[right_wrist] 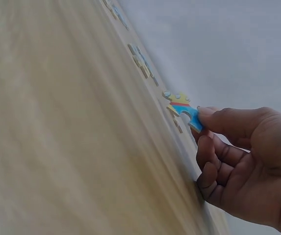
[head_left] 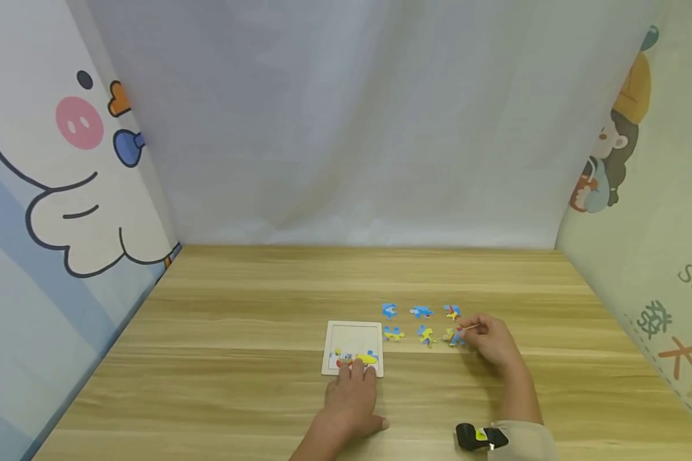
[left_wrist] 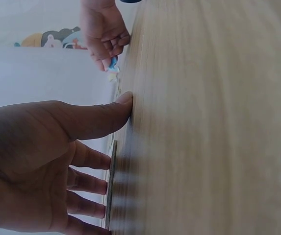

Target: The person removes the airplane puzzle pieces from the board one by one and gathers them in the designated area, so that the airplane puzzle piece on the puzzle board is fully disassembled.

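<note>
My right hand [head_left: 494,342] pinches one jigsaw piece [right_wrist: 182,108] between thumb and fingers, tilted up off the tabletop at its corner. That piece is blue and yellow with a red stripe. My left hand [head_left: 352,400] lies with extended fingers over the near edge of a square puzzle tray [head_left: 354,336], its thumb out to the side on the table. Along the tray's near side, fitted pieces [head_left: 369,359] show yellow, red and blue, partly hidden by the fingertips. Beside the right hand, another blue and yellow piece [head_left: 452,336] lies on the table.
Right of the tray, several loose pieces lie in two rows, among them a blue one [head_left: 421,312] and a yellow and blue one [head_left: 426,335]. The wooden table [head_left: 236,384] ends at a pale curtain [head_left: 352,160]. A black strap [head_left: 480,436] is on the right wrist.
</note>
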